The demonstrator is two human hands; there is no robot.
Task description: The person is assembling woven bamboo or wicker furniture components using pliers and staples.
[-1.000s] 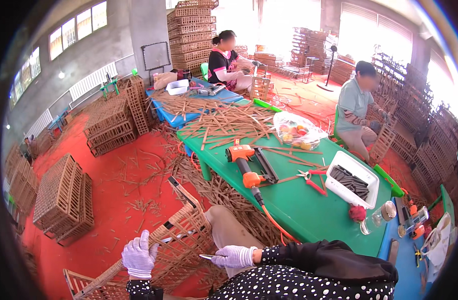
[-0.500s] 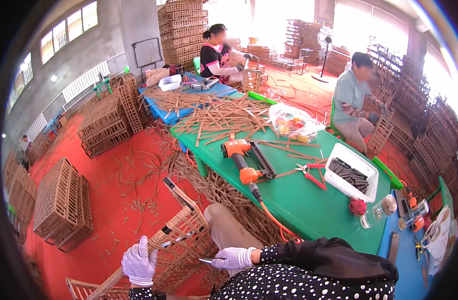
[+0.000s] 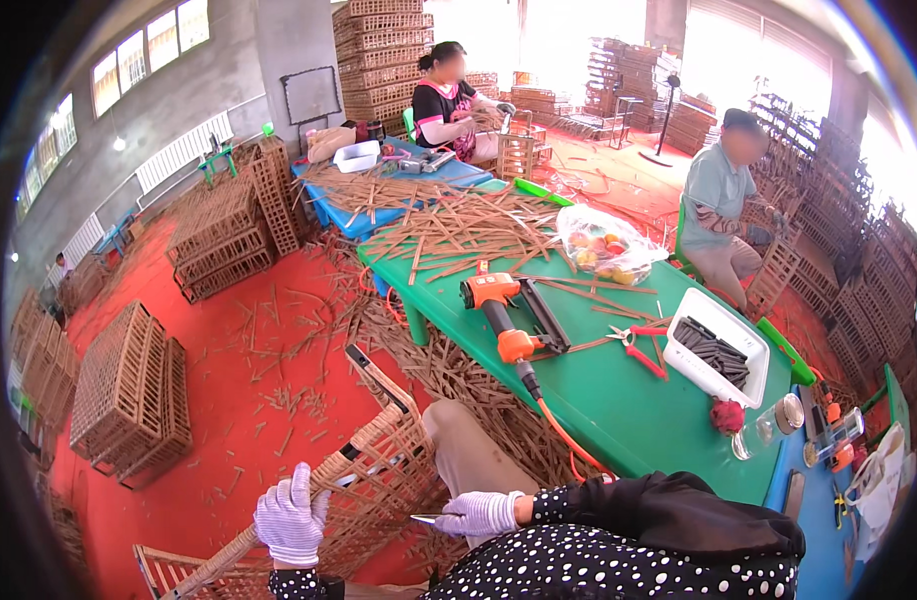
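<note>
The basket (image 3: 384, 460) tilts at the lower left of the frame, against the person's knee (image 3: 479, 450). The left hand (image 3: 291, 518) lies over its wrapped rim, fingers curled round it and thumb apart; how tight the hold is, I cannot tell. The right hand (image 3: 481, 513), at the lower centre, has its fingers closed round a slim tool (image 3: 425, 518) — only a pale pointed tip shows, just apart from the weave.

The step in hand looks like steadying and turning the rim, with the tool held ready. From here, work on the weave would call for a firm left-hand hold and the tip brought across to the strips, clear of the left fingers.

On the green surface (image 3: 589, 420), right of centre, lie a nail gun (image 3: 504, 315), red-handled cutters (image 3: 639, 350) and a white tray (image 3: 706, 383) of dark sticks (image 3: 714, 352) — none touched by either hand.
</note>
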